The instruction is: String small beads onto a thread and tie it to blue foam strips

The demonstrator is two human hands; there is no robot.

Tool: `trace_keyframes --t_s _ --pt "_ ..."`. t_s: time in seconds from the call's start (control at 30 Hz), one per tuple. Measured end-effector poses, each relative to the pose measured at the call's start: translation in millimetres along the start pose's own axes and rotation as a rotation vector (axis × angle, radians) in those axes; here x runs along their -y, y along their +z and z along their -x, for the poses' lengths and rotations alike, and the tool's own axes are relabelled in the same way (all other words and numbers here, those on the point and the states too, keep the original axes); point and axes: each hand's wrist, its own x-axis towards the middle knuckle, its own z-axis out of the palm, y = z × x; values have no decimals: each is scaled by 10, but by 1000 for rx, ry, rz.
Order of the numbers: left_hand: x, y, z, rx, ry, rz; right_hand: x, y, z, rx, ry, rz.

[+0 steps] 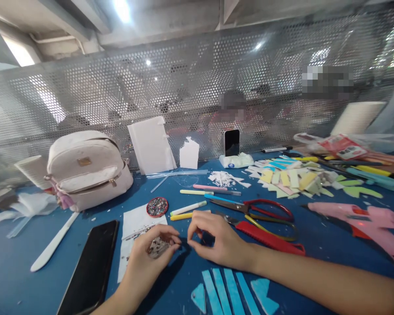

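My left hand (151,256) is curled over the right side of a white paper sheet (126,227) scattered with small shiny bits. Its thumb and fingertips are closed in a pinch. Facing it, my right hand (218,240) also pinches, thumb against forefinger, with the fingertips of both hands a short way apart. Anything held between them is too small to make out. Behind the left hand, a round red dish (157,206) full of small glittery beads sits at the sheet's top corner. Blue cut pieces (231,291) laid out like a fish, with a head, strips and a tail, lie below the right hand.
A black phone (90,267) and a white plastic knife (54,245) lie left, before a white backpack (88,170). Markers (188,208), scissors (265,210) and a red cutter (269,238) lie beyond my right hand. Rightward are paper scraps (295,177) and a pink glue gun (357,218).
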Motion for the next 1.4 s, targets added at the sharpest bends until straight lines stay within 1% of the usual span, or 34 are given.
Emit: trace_keyframes --t_s 0.2,0.57,0.77,0.9,1.0,1.13,1.2,1.3,1.4 --pt "-16 -18 0 -28 44 -73 -13 0 18 0 6 25" --pt "-11 -10 2 -28 84 -136 -27 10 19 4 -5 44" --pt "-77 -5 -8 -33 128 -134 -26 9 19 0 -2 66" --pt "-71 0 -16 -19 131 -124 -27 16 26 -2 -16 77" --pt "-58 5 -24 -26 110 -114 -32 27 27 5 -27 97" --pt "-63 29 -14 -42 12 -91 -31 37 21 34 -49 126" --pt "-66 49 -3 -33 -27 -51 -29 37 22 53 -77 126" --pt "-60 74 8 1 -45 -14 -32 33 29 73 -114 97" --pt "-61 86 9 33 -61 4 -36 24 32 84 -111 74"
